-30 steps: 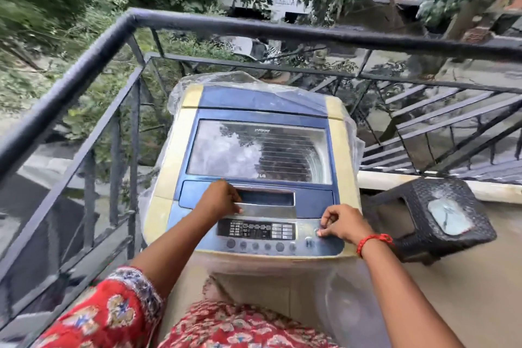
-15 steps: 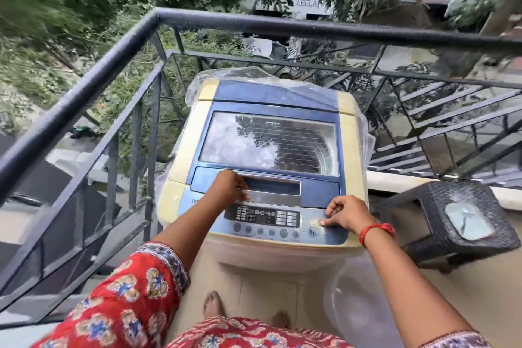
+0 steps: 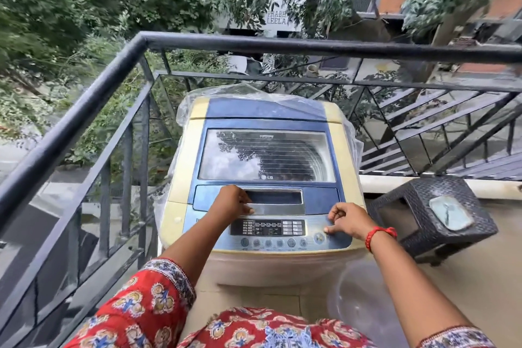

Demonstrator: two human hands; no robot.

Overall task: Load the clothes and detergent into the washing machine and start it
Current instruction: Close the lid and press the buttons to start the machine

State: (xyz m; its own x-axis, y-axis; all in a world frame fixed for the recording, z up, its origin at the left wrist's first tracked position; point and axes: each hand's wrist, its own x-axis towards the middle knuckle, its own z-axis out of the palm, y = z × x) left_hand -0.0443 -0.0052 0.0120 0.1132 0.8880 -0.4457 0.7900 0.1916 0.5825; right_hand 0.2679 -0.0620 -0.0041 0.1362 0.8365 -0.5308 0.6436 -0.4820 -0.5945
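A blue and cream top-loading washing machine (image 3: 180,186) stands in the balcony corner, its glass lid (image 3: 265,155) closed. No clothes or detergent are visible. My left hand (image 3: 233,202) rests on the left end of the silver lid handle (image 3: 279,207), fingers curled over it. My right hand (image 3: 348,220) is loosely curled, one fingertip touching the right end of the control panel (image 3: 268,227), beside a round button (image 3: 319,238).
A black metal railing (image 3: 282,46) closes in the machine on the left and behind. A dark woven stool (image 3: 423,206) stands to the right. A clear plastic tub (image 3: 364,297) sits on the floor by my right forearm. Clear plastic sheeting (image 3: 254,90) drapes the machine's back.
My head has lifted, so the machine sits lower in view. Both hands stay at the same spots on the handle and the panel.
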